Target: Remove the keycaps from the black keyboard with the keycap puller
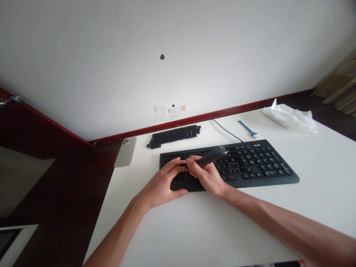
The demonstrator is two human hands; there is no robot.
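The keyboard (253, 163) lies on the worktop (172, 233) under both hands, its left half partly covered by them, so many of the keys there are hidden. The right hand (205, 176) holds a dark tool (213, 155), the fingers closed around its handle; the handle slants up to the right, and its upper end catches the light too strongly to make out. The tip is mostly lost between the hands, with only a thin glint near the fingertips, and whether it touches a key cannot be told. The left hand (162, 183) rests on the keyboard's left part, fingers bent forward near the tip and thumb set well apart at the front edge; anything under those fingers is out of sight. Right of the tool, bare slots show among the keys. Behind the keyboard lie loose keycaps (175, 135) in tight rows, their letters too small to read. A cable (228, 131) runs from the keyboard's back over the far edge, where it drops from view. A phone (125, 152) lies at left; a blue stick (247, 128) has a pale end that blends into the worktop, and the crumpled white bag (290, 118) conceals whatever it may contain.
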